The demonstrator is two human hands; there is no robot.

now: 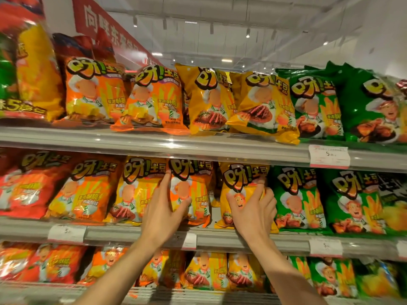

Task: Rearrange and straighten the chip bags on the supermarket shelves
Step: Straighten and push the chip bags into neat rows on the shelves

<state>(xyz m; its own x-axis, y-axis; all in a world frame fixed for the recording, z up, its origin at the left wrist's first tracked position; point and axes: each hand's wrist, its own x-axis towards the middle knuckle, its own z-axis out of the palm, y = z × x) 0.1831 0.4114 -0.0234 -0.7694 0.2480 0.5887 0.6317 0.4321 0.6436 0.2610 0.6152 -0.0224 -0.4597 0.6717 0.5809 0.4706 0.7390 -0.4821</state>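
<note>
Head view, mid-frame on the middle shelf (132,233): left hand (164,208) spread on the orange chip bag (189,192), right hand (253,208) spread over the yellow chip bag (240,194). Light, puffy, slippery; best held by the side edges.

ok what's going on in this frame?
A person is tidying chip bags on the middle shelf. The left hand is spread on an orange bag, fingers open against its front and left edge. The right hand rests on the yellow bag beside it, also open. Neither bag is lifted; there is a gap between the two. Up top, one yellow bag leans out over the shelf lip.
</note>
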